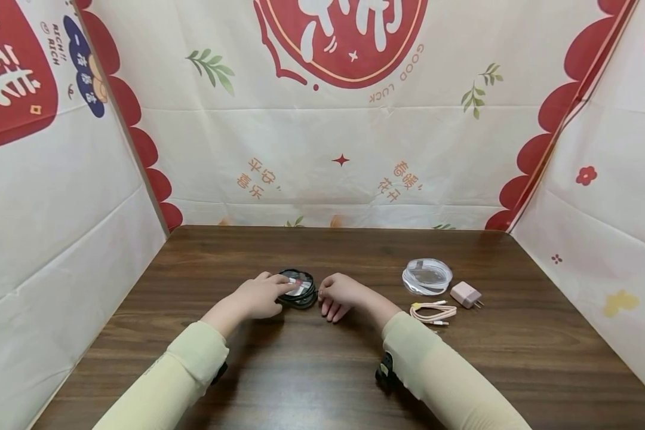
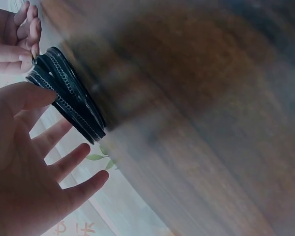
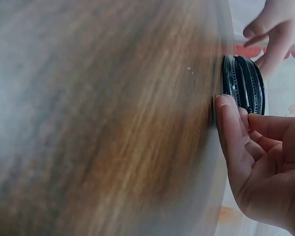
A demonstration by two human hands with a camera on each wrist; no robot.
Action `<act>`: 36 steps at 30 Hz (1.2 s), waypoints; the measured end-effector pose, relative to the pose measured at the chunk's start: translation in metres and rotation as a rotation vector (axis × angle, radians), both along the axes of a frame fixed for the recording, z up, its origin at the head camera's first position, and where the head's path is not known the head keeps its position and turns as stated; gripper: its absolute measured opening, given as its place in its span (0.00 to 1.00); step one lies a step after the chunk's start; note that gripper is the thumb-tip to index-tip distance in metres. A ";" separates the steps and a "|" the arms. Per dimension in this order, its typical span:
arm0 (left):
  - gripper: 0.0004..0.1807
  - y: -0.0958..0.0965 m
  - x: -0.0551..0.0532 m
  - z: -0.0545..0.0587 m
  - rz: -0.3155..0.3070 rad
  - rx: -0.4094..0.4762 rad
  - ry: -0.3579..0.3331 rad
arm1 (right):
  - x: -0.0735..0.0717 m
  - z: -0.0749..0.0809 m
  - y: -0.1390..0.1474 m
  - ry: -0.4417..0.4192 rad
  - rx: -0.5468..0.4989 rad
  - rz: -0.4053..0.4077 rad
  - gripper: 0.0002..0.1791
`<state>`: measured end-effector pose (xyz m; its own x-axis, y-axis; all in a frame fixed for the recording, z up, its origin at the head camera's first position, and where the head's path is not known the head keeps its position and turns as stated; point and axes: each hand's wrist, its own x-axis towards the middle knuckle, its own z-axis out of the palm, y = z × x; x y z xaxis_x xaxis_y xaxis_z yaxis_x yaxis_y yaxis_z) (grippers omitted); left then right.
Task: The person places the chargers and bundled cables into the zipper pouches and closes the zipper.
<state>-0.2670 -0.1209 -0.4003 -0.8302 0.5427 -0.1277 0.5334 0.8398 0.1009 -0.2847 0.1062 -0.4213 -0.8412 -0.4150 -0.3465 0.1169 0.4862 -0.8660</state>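
A round black zip case (image 1: 299,290) lies on the table, with a clear top over a pale label; two rows of zipper teeth run round its side in both wrist views. My left hand (image 1: 258,295) rests its fingertips on the case from the left. Its fingers are spread, and the thumb touches the near side in the left wrist view. At the right edge of the case, my right hand (image 1: 344,295) pinches with thumb and forefinger what looks like the zipper pull, mostly hidden by the fingertips. Its other fingers bend loosely beneath.
On the brown wooden table (image 1: 322,376), to the right, lie a coiled clear cable or tube (image 1: 446,276), a pink plug charger (image 1: 465,294) and a bundled peach charging cable (image 1: 435,310). Printed cloth walls (image 1: 322,137) close off the back and sides.
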 end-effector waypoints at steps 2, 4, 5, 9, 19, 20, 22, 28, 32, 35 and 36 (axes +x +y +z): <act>0.32 0.000 0.002 -0.001 0.001 0.001 0.004 | -0.003 -0.001 0.001 0.002 -0.012 -0.019 0.12; 0.32 -0.001 0.003 -0.001 0.000 0.014 0.003 | -0.005 -0.002 0.001 0.006 -0.021 -0.039 0.12; 0.31 -0.002 0.004 -0.002 -0.004 0.022 0.006 | -0.006 -0.003 0.001 0.006 -0.025 -0.048 0.12; 0.31 -0.004 0.006 -0.004 -0.022 0.058 0.011 | -0.010 -0.006 0.002 0.006 -0.047 -0.082 0.11; 0.31 0.000 -0.003 -0.005 -0.083 0.080 0.027 | -0.018 -0.009 0.003 0.001 -0.052 -0.098 0.11; 0.32 0.000 -0.004 -0.005 -0.091 0.075 0.021 | -0.018 -0.009 0.002 0.000 -0.051 -0.096 0.11; 0.33 0.000 -0.005 -0.005 -0.103 0.066 -0.012 | -0.019 -0.010 0.001 0.000 -0.048 -0.089 0.11; 0.41 -0.004 -0.006 -0.004 -0.106 0.059 -0.158 | -0.020 -0.011 0.000 0.002 -0.038 -0.072 0.11; 0.42 -0.006 -0.006 -0.004 -0.107 0.062 -0.200 | -0.021 -0.009 0.000 -0.005 -0.038 -0.067 0.11; 0.42 -0.006 -0.007 -0.004 -0.107 0.066 -0.229 | -0.020 -0.008 0.001 0.000 -0.031 -0.062 0.11; 0.42 -0.006 -0.008 -0.005 -0.108 0.073 -0.238 | -0.020 -0.007 0.001 0.003 -0.027 -0.060 0.11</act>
